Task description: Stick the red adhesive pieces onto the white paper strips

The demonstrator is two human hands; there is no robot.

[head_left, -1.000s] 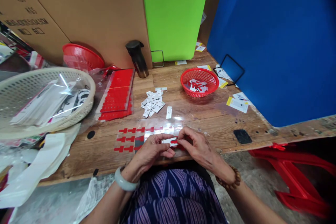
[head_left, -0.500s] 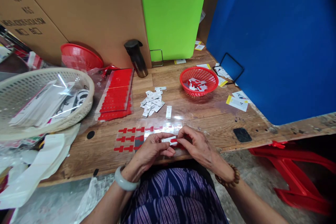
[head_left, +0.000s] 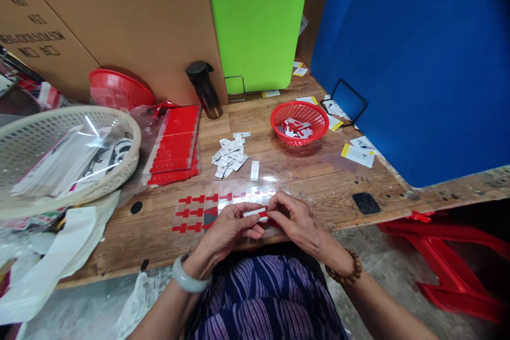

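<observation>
Between my hands is a small white card (head_left: pixel 250 213) with a red sticker (head_left: pixel 262 214) at its right end. My left hand (head_left: pixel 231 226) is closed on the card's left part, thumb on top. My right hand (head_left: pixel 295 219) pinches at the red end; its fingertips partly cover the sticker. Under and beside my left hand lies a clear sheet of red T-shaped stickers (head_left: pixel 196 212). Beyond it are a heap of white cards (head_left: pixel 230 156) and one separate white card (head_left: pixel 254 170).
A red basket (head_left: pixel 299 137) holds cards with red pieces. Stacked red sticker sheets (head_left: pixel 175 138), a dark bottle (head_left: pixel 205 90) and a large white basket (head_left: pixel 119 172) stand to the left. Green (head_left: pixel 257 21) and blue boards (head_left: pixel 414 64) rise behind. A red stool (head_left: pixel 450 260) is below right.
The card has tilted in my hands, and its red end now sits more under my right fingertips. The whole view has shifted slightly.
</observation>
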